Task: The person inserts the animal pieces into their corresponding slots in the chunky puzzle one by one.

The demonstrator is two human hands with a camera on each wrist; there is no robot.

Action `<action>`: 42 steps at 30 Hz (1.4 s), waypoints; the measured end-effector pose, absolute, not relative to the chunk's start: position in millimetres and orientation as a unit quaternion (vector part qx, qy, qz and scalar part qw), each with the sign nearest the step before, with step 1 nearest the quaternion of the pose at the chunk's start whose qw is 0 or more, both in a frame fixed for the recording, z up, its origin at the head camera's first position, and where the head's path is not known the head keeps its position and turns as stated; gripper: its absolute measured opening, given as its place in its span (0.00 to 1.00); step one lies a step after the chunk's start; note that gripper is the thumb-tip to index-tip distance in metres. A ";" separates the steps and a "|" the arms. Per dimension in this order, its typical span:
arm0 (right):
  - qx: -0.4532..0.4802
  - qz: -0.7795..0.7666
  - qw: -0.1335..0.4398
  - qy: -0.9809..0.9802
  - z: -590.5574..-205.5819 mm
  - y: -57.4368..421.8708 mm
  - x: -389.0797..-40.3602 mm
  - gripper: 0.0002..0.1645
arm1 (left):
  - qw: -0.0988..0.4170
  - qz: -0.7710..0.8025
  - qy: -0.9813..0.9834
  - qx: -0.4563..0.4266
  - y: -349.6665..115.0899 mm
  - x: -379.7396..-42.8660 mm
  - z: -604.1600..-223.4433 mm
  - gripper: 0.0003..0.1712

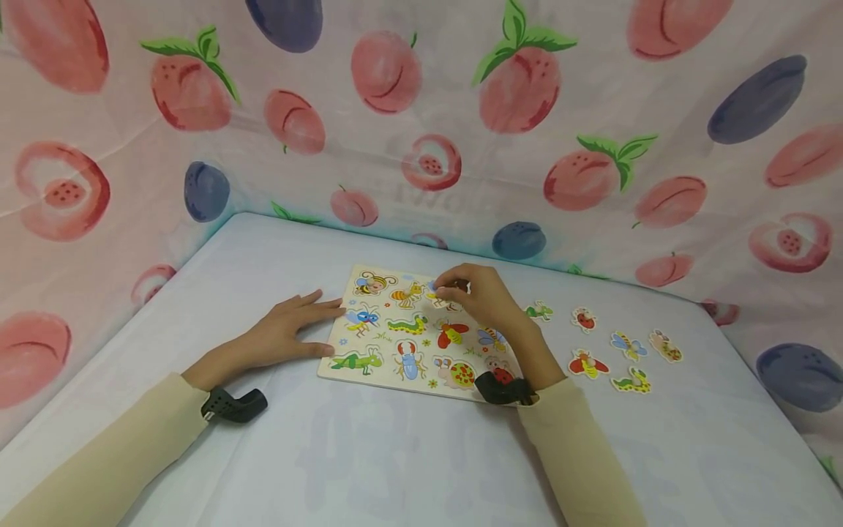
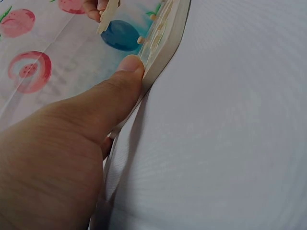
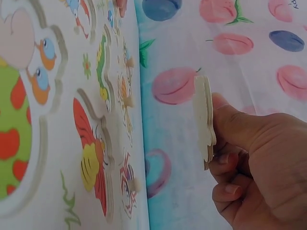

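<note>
A wooden insect puzzle board (image 1: 388, 369) lies flat on the table with pictured recesses. My left hand (image 1: 283, 333) rests at its left side, fingers extended. The thumb (image 2: 122, 79) touches the board's edge in the left wrist view. Above the board's far right part, my right hand (image 1: 486, 294) pinches a wooden puzzle piece (image 3: 204, 122) between thumb and curled fingers. That piece stands edge-on in the right wrist view; in the head view some blue and yellow show on it. A bee piece (image 1: 372, 283) and a wasp piece (image 1: 406, 294) sit in the board's far row.
Right of the board lie several loose pieces: a grasshopper (image 1: 540, 310), a ladybug (image 1: 584, 319), a dragonfly (image 1: 628, 345), a snail (image 1: 667, 345), a red winged insect (image 1: 588, 364) and a caterpillar (image 1: 632, 380). A fruit-print cloth (image 1: 448, 88) hangs behind the white-covered table (image 1: 369, 454).
</note>
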State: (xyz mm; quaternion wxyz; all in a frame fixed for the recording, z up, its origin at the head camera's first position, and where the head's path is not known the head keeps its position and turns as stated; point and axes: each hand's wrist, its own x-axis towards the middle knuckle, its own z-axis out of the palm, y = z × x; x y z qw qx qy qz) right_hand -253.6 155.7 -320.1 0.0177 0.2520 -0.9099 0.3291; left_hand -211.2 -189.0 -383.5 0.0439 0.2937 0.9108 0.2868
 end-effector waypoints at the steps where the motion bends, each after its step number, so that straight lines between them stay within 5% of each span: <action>1: 0.253 0.329 0.017 -0.910 -320.2 153.6 -253.6 0.07 | 0.043 0.287 0.911 0.294 -189.3 -211.1 -383.5 0.42; 42: 0.284 0.350 -0.028 -0.892 -329.2 92.5 -251.8 0.07 | 0.044 0.283 0.912 0.293 -189.4 -211.8 -383.5 0.42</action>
